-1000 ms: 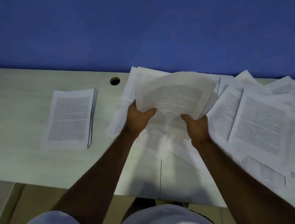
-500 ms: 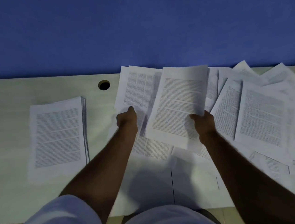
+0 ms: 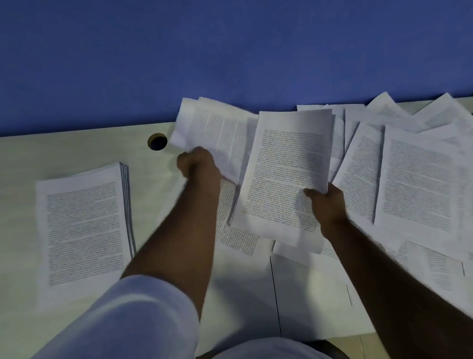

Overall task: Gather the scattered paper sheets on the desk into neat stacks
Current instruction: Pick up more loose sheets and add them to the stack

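The bundle (image 3: pixel 283 175) of gathered sheets hangs in the right hand (image 3: pixel 328 207), pinched at its near right corner, thumb on top and fingers underneath, the pages tilted up off the bench (image 3: pixel 4 159). A second ago both hands held this bundle together; now the left has let go and the right grip carries it alone. The left hand (image 3: pixel 198 165) has moved out to the far left of the bundle and closed on a few loose sheets (image 3: pixel 217 132), which have lifted and curled where half a second ago they lay flat. Its fingers are folded tight around their near edge, though the motion blur hides exactly how many pages it has.

That shift suggests the person is in the picking-up phase: one hand acts as holder, the other feeds in new pages. The likely next move is bringing the left hand's sheets onto the bundle and squaring the edges.

Just under and beyond the right grip, the scattered sheets (image 3: pixel 412 181) overlap at many angles, reaching to the bench's right end; most of the work seems to remain there. Well to the left of the left grip, past the cable hole (image 3: pixel 157 141), one finished stack (image 3: pixel 84 230) sits squared and untouched.
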